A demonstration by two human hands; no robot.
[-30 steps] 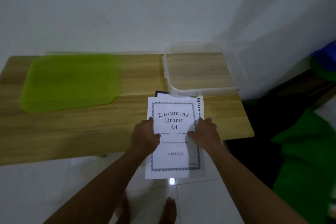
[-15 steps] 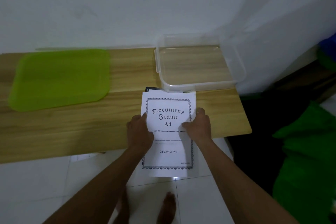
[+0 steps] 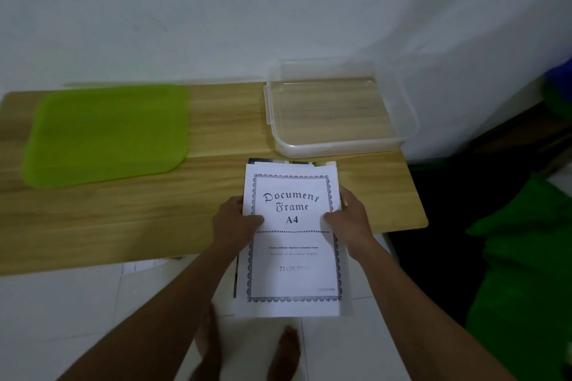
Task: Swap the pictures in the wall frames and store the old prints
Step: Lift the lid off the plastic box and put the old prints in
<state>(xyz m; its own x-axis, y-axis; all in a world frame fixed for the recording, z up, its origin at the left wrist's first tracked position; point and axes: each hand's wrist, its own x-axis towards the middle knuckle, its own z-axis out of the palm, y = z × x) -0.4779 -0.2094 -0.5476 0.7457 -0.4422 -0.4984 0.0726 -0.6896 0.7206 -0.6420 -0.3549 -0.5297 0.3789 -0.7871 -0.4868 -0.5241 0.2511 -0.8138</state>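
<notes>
Risk: the stack of prints (image 3: 292, 257) is uneven. Darker sheets peek out under the top page, so a lower sheet may slip free or catch on the near wall of the clear box (image 3: 340, 148) during transfer. The stack sits just in front of the box, overhanging the desk (image 3: 123, 226) edge. Grip: left hand (image 3: 235, 223) and right hand (image 3: 351, 219) pinch its side edges, thumbs on top.
</notes>
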